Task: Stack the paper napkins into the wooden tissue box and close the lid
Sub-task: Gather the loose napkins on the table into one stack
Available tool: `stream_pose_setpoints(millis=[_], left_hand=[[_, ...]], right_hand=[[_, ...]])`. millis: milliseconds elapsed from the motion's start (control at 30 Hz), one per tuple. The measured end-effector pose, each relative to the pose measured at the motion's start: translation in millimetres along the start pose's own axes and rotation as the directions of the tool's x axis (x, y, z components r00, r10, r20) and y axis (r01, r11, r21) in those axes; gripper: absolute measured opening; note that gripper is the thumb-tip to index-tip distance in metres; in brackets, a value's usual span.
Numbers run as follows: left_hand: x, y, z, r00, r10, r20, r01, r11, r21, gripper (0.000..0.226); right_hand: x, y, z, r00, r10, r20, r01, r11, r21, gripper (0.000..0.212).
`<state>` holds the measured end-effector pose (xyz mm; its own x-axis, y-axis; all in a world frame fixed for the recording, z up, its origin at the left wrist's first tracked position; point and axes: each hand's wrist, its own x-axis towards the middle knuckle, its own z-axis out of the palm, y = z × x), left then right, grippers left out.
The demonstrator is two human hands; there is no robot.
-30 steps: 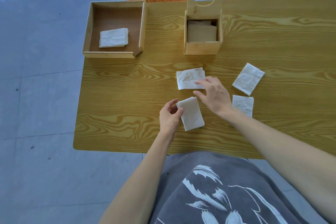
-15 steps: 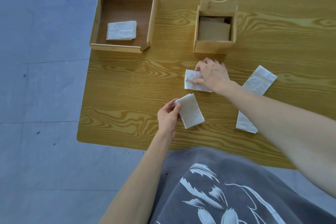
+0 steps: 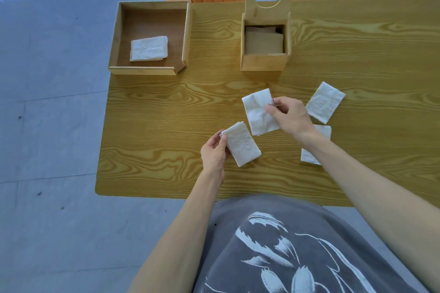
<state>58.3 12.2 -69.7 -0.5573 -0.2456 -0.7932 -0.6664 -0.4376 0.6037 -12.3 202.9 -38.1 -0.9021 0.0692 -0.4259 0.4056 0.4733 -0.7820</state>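
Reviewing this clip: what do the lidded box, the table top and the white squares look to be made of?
Lidded box: pale, matte wood, seemingly unpainted, thin panels with faint grain. Table top: bold, smooth grain, possibly laminate. White squares, like the one lying at right: soft embossed paper.

left hand: nearer the body than the tissue box, thumb and fingers pinching a napkin edge, forearm bare | right hand: between box and body, fingertips pinching a second napkin, palm down, forearm bare
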Motion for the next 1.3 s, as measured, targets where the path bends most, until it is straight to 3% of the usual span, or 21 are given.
stream_pose_setpoints(millis=[167, 400, 533, 733, 933, 1067, 1300], left_hand=[[0, 0, 0, 1.000, 0.011, 0.011, -0.012, 1.000, 0.022, 0.025], [0, 5, -4, 0.999, 0.011, 0.038, -0.012, 0.999, 0.030, 0.014], [-1, 6, -4, 0.997, 0.023, 0.077, -0.027, 0.999, 0.047, 0.013], [-7, 3, -2, 0.991, -0.007, 0.136, 0.002, 0.999, 0.038, 0.036], [-1, 0, 3, 0.990, 0.008, 0.142, -0.024, 0.994, 0.110, 0.048], [2, -1, 12, 0.985, 0.017, 0.169, -0.046, 0.984, 0.171, 0.036], [2, -2, 33, 0.979, 0.014, 0.203, -0.065, 0.968, 0.244, 0.026]], right_hand=[[-30, 10, 20, 0.980, 0.036, 0.197, -0.080, 0.973, 0.216, 0.012], [-45, 23, 48, 0.957, 0.040, 0.286, -0.091, 0.982, 0.166, 0.012], [-45, 30, 53, 0.986, 0.064, 0.155, -0.068, 0.997, 0.021, 0.014], [-44, 29, 58, 0.999, 0.025, -0.024, -0.029, 0.980, -0.195, 0.025], [-50, 38, 49, 0.986, 0.010, -0.164, -0.056, 0.959, -0.278, 0.032], [-56, 52, 20, 0.939, 0.106, -0.328, -0.182, 0.961, -0.210, 0.027], [-68, 76, -26, 0.792, 0.282, -0.542, -0.408, 0.905, -0.124, 0.035]])
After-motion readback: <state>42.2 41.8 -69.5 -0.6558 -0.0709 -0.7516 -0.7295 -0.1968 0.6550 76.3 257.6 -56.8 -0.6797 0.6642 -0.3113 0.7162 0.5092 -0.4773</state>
